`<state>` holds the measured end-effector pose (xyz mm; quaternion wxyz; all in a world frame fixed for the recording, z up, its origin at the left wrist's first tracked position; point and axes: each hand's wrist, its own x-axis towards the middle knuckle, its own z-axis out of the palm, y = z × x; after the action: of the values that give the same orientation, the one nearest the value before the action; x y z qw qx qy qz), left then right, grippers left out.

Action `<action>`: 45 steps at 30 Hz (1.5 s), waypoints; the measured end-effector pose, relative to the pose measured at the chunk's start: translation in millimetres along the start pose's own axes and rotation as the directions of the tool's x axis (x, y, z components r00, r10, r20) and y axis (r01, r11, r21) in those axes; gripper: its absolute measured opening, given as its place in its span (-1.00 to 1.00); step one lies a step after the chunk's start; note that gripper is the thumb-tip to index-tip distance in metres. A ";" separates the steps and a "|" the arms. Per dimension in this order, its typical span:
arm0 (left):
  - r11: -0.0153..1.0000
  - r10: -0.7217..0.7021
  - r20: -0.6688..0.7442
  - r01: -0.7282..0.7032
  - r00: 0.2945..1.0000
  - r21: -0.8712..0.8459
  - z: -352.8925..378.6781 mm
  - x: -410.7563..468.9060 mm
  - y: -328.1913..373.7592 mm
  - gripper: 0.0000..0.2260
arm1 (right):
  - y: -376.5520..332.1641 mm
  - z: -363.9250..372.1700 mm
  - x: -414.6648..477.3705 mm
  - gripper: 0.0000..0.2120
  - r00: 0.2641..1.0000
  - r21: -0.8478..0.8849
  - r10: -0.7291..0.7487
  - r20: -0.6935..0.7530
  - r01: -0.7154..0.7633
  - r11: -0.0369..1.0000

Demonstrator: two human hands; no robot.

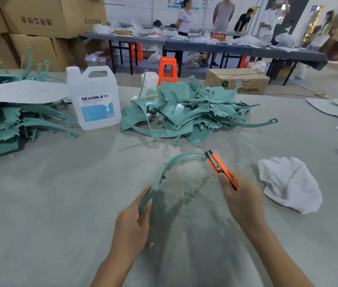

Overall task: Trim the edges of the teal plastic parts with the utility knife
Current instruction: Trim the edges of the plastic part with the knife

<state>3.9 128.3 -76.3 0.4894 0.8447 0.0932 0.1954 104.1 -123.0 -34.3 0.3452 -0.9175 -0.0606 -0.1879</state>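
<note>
Left hand nearest, grip closed round the near end of the thin curved teal plastic strip, thumb along its edge. Right hand beside it, grip wrapped on the orange utility knife. The strip was lifted off the surface and arced from the left grip away and to the right. Its long axis ran near-left to far-right, and its far end met the knife's black tip. Actual blade contact was too blurred to confirm. The right hand was the nearer one to that end, so the cut there probably fell to it.

Pale shavings lay under the strip on the grey tabletop, with a crumpled white cloth to the right. Further back were a heap of teal plastic parts, a white plastic jug and a second teal stack at left. Beyond those stood brown cardboard boxes, an orange stool and a long dark table with people behind it.
</note>
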 end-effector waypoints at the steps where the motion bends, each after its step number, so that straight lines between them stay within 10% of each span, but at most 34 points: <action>1: 1.000 0.000 -0.013 0.000 1.000 -0.002 -0.3 0.2 -1.0 -0.60 | -12.4 1.4 -10.2 -0.80 0.997 0.095 -0.069 0.032 0.066 0.993; 5: 1.000 0.001 -0.021 -0.001 1.000 -0.014 -2.6 2.2 -2.4 -0.62 | -25.8 13.4 -27.4 -0.69 0.944 0.147 -0.246 0.218 0.218 0.965; 12: 1.000 -0.007 -0.024 0.007 1.000 0.013 -3.4 -0.3 -1.4 -0.61 | 20.3 2.4 29.9 -0.69 0.956 -0.276 0.237 0.172 -0.184 0.943; 15: 0.999 -0.010 0.009 0.009 1.000 0.032 -2.0 -1.3 0.6 -0.64 | -4.6 1.3 11.7 -0.80 0.998 -0.018 0.059 0.021 -0.058 0.998; 20: 0.998 -0.018 0.016 0.017 1.000 0.061 -1.5 1.6 -2.6 -0.64 | -35.8 15.0 -27.4 -0.74 0.944 0.215 -0.207 0.256 0.154 0.965; 28: 0.999 0.005 0.006 -0.005 1.000 0.032 -2.2 -0.4 -1.4 -0.63 | 44.9 3.0 25.5 -0.70 0.963 -0.256 0.250 0.105 -0.216 0.942; 37: 0.996 -0.078 -0.001 0.078 0.997 -0.035 -11.5 2.1 1.6 -0.79 | -1.4 -5.5 -24.1 -0.82 0.991 0.135 0.117 -0.066 -0.107 0.985; 45: 0.997 -0.080 0.024 0.080 0.997 0.003 -9.9 -6.0 9.8 -0.80 | -38.5 20.1 -40.7 -0.60 0.948 0.219 -0.219 0.230 0.169 0.961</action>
<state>-6.0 129.1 -64.8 0.4971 0.8431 0.1213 0.1656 63.5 -80.0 -40.4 0.4034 -0.8848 -0.2127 -0.0959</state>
